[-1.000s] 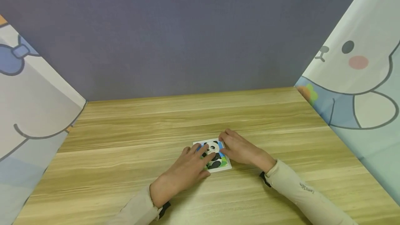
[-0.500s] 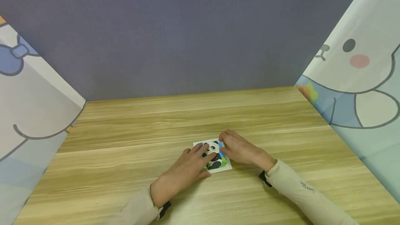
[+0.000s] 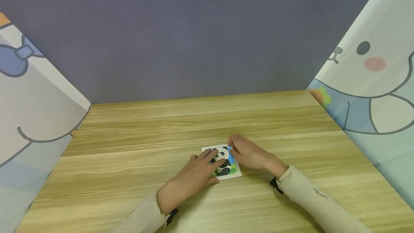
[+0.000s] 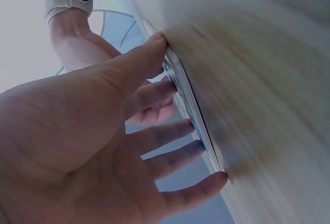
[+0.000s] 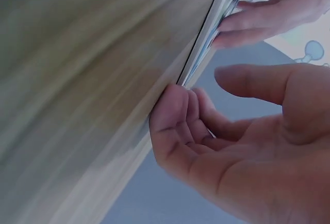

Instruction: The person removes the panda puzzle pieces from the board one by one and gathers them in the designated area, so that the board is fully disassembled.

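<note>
A small square panda picture board point(image 3: 223, 171) with a white border lies flat on the wooden table. My left hand point(image 3: 191, 181) rests over its left part, fingers spread and fairly straight, hiding some of the picture. In the left wrist view, the left fingertips point(image 4: 198, 146) touch the board's face and the thumb is at its edge. My right hand point(image 3: 250, 154) is at the far right corner. Its fingers point(image 5: 172, 110) curl around that corner, tips right at the edge, while the right thumb point(image 5: 247, 81) stands apart from the face.
The wooden table point(image 3: 136, 128) stretches around the board on all sides. A plain grey-blue panel point(image 3: 194, 39) closes the back, and cartoon-printed panels stand at the left point(image 3: 42, 107) and right point(image 3: 381, 92).
My right thumb has drawn back a little from the picture, and the right fingers are curled more. The left hand and board stay in place; the head view has shifted slightly.
</note>
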The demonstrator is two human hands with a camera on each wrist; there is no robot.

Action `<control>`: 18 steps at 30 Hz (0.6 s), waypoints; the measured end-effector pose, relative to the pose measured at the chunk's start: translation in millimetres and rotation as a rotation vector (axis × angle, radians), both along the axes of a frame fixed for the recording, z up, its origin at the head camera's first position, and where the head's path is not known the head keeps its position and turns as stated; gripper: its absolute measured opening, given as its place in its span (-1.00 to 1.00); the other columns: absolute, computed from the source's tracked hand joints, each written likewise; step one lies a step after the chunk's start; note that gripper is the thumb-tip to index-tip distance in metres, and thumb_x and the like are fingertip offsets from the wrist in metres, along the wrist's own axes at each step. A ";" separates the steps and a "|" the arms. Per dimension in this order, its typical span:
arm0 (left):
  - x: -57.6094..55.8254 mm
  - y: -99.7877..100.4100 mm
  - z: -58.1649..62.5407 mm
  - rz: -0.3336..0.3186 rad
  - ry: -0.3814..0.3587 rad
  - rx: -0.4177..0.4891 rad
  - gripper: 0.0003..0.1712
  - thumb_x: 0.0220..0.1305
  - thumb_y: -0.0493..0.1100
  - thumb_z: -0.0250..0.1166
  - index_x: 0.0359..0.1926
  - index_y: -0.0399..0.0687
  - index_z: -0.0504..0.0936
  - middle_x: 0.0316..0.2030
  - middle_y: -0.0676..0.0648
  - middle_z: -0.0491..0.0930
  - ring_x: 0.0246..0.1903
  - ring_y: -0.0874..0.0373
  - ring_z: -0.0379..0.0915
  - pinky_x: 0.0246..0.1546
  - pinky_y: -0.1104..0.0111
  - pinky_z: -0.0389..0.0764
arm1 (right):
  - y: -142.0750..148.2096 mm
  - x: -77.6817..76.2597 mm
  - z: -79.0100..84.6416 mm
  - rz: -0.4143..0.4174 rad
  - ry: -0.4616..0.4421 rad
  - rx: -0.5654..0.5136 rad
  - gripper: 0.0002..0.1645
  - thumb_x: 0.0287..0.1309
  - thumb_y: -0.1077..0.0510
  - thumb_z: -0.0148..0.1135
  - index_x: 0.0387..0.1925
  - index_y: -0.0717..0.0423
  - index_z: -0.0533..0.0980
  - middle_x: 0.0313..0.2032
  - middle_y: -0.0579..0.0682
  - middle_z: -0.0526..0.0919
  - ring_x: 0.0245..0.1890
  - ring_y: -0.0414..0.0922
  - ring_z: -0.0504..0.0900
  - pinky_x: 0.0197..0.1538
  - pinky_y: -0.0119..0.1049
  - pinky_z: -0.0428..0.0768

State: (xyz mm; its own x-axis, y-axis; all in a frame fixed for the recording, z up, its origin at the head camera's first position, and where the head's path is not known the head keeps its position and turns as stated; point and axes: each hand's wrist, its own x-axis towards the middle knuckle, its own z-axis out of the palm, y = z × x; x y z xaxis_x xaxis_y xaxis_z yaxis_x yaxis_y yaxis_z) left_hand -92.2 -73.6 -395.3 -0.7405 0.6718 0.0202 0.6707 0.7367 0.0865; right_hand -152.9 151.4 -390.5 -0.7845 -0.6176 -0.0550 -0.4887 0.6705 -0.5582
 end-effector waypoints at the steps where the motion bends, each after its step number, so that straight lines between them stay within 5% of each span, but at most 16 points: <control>1: -0.2 -0.1 -0.3 0.002 0.001 -0.003 -0.30 0.34 0.21 0.24 0.42 0.15 0.39 0.42 -0.16 0.30 0.38 -0.13 0.26 0.04 -0.02 0.55 | -0.1 -0.6 0.6 -0.011 0.018 0.014 -0.80 0.46 0.27 0.02 0.02 0.28 0.43 -0.11 0.03 0.46 -0.29 -0.17 0.41 -0.26 -0.31 0.47; 10: -0.3 1.2 -0.4 0.008 0.019 -0.035 -0.30 0.33 0.23 0.24 0.42 0.19 0.40 0.41 -0.14 0.31 0.37 -0.11 0.28 0.01 0.01 0.57 | 0.1 -2.2 -0.2 -0.014 0.081 0.063 -0.82 0.42 0.29 0.08 -0.03 0.29 0.49 -0.12 0.05 0.52 -0.31 -0.18 0.43 -0.28 -0.30 0.49; 18: 0.6 2.5 1.3 -0.001 0.004 -0.036 -0.31 0.32 0.22 0.26 0.42 0.22 0.40 0.42 -0.11 0.30 0.38 -0.09 0.26 0.02 0.01 0.57 | 5.1 -4.2 -0.9 0.007 0.029 0.059 -0.86 0.43 0.34 -0.02 -0.07 0.26 0.44 -0.15 0.02 0.47 -0.23 -0.14 0.40 -0.18 -0.24 0.48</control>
State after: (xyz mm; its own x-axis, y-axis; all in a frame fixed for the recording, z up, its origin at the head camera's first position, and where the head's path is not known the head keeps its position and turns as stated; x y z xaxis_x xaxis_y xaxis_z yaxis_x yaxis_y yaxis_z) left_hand -91.6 -71.1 -394.0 -0.7398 0.6728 -0.0007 0.6717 0.7386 0.0570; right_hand -157.1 156.5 -391.5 -0.7820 -0.6195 -0.0689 -0.5089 0.6984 -0.5032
